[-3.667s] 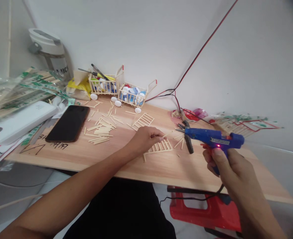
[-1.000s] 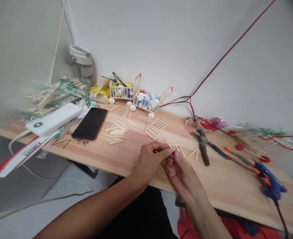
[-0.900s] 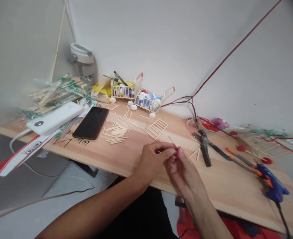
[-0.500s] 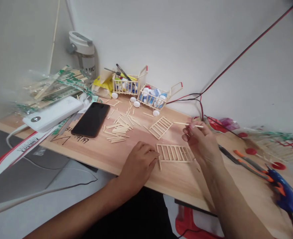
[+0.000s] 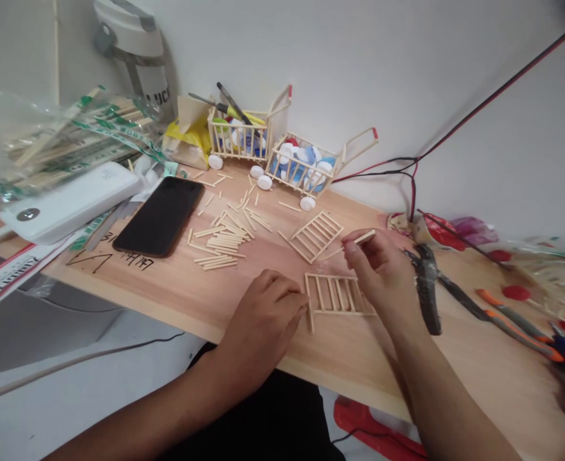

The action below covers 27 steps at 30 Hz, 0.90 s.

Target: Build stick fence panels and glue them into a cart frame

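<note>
My right hand pinches a thin wooden stick between thumb and fingers, above the table. Below it lies a ladder-like wooden stick frame, its right end partly hidden behind that hand. My left hand rests on the table with its fingers closed at the frame's left end, where a stick end juts toward me. Farther back lies a second stick frame, flat on the wood. A pile of short cut sticks is spread to the left.
Two small stick carts filled with caps stand at the wall. At left are a phone, a white power bank and bagged sticks. Black-handled pliers, orange-handled pliers and red-black wires are at right.
My right hand has turned, bringing its stick closer in and tilting it differently. My left hand stays at the frame's left end. The view has shifted, showing the black-handled pliers more fully.
</note>
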{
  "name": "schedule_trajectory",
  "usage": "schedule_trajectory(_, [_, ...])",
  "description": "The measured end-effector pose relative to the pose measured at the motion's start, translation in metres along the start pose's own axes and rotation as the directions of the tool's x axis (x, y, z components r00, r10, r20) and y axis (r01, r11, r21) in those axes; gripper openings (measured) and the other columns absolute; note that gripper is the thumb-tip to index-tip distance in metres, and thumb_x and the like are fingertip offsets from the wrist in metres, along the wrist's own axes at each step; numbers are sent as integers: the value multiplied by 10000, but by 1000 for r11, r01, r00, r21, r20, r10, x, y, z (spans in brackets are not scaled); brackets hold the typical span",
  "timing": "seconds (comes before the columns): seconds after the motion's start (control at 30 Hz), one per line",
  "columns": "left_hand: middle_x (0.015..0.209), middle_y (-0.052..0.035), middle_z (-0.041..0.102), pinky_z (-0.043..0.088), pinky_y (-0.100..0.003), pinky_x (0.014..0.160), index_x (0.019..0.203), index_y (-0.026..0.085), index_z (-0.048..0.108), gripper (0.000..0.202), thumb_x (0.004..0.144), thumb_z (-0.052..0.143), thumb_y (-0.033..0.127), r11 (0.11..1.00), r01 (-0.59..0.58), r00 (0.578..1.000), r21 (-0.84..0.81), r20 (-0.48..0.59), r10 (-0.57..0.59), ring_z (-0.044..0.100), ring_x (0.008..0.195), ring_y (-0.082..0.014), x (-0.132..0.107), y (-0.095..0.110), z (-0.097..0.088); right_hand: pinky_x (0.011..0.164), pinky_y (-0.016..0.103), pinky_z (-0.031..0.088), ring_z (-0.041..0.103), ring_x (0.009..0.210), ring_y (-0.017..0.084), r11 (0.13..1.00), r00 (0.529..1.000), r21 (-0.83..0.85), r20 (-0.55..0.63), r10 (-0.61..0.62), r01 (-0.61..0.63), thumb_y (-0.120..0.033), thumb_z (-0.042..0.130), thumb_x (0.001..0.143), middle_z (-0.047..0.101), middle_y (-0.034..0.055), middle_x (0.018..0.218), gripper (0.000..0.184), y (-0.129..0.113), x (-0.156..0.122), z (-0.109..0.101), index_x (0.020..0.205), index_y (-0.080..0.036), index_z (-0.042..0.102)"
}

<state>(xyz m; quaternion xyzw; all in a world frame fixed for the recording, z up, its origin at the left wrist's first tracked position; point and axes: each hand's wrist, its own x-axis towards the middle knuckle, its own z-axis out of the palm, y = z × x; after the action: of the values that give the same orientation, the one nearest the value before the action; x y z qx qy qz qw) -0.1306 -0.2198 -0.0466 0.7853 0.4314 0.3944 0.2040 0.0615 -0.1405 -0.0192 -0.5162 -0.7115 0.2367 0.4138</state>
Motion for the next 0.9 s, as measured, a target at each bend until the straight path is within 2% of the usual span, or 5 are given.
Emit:
schedule_trajectory(0.27, [917, -65, 631, 451, -369, 873, 842, 137, 627, 196, 933, 453, 136, 1000, -5, 1000, 16, 7, 5, 480, 928, -187, 1, -1, 0, 700, 301, 431, 561, 772, 158, 993, 997, -89, 11, -83, 83, -315, 537, 907, 603, 18, 847, 106, 5, -1, 9, 910, -230, 599])
schedule_trajectory(0.9, [911, -65, 635, 456, -369, 853, 840, 138, 632, 191, 926, 462, 123, 1000, -20, 1000, 14, 4, 20, 480, 920, -190, 1, -1, 1, 690, 291, 430, 566, 748, 152, 968, 991, -213, 55, -123, 132, -288, 524, 909, 609, 13, 824, 94, -1, -1, 13, 914, -224, 592])
